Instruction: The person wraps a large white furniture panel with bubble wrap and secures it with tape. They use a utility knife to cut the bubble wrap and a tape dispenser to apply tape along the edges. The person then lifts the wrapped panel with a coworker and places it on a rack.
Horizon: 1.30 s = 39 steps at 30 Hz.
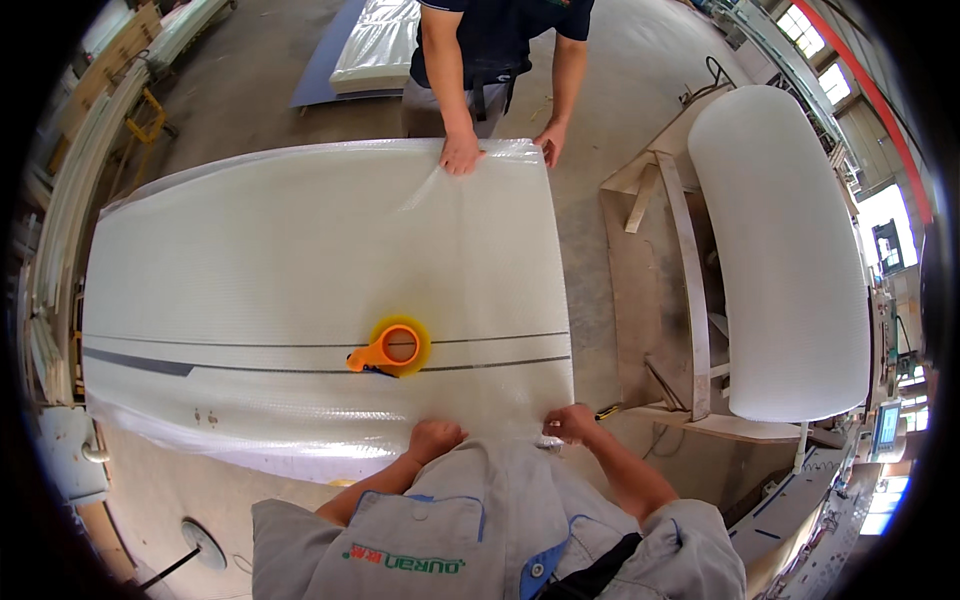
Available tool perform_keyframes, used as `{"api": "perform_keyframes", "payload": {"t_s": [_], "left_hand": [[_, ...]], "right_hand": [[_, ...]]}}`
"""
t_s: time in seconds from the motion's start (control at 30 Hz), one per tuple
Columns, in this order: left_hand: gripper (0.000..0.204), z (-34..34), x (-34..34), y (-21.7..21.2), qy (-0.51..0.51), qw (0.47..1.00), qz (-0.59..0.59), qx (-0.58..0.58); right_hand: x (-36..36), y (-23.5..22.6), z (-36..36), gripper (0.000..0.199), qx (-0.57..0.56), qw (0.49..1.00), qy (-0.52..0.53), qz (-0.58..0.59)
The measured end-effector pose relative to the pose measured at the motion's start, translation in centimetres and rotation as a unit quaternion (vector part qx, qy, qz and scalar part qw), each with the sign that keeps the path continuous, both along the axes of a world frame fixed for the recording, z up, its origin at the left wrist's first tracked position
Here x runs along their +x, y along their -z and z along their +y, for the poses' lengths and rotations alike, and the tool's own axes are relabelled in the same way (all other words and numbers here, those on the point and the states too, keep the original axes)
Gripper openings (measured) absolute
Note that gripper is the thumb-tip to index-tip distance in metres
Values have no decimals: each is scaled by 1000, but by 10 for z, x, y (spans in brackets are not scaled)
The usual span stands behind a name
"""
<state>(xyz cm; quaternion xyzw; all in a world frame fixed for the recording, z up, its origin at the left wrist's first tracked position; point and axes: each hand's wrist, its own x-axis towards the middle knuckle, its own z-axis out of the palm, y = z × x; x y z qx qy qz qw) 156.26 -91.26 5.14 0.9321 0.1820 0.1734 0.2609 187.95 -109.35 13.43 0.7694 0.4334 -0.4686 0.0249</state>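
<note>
A large flat panel covered in clear bubble wrap (270, 250) lies in front of me. My left hand (436, 440) is closed at its near edge, gripping the wrap with the fingers curled under. At the near right corner, my right hand (570, 424) is closed on the wrap edge. Just right of that hand shows a small yellow-and-black tool (607, 411), perhaps a utility knife; whether it touches the hand I cannot tell. An orange tape dispenser (385, 350) with a yellowish tape roll rests on the panel, beyond my left hand.
Across the panel, a co-worker's hands (462, 153) press the wrap near the far right corner. A wooden stand (690, 300) holds a big white wrapped roll (785, 250) on the right. Wrapped panels (375, 45) lie behind; long strips (75, 190) stack at left.
</note>
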Motion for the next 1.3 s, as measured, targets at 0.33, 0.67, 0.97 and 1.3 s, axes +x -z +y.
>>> {"api": "perform_keyframes", "payload": {"t_s": [0.33,0.67,0.97,1.3], "left_hand": [[42,9,-6,-16,-9,997,54,-53],[42,3,1,-9,-23,995,78,-59],[40,6,13,-20,-41,974,192,-115],[43,5,2,-18,-44,963,171,-206]], "right_hand": [[-9,-7,44,30,-16,977,-199,-75],[13,3,95,41,-101,925,-366,0],[204,-41,481,83,432,879,-35,-197],[-26,-106,258,22,-277,810,-404,323]]}}
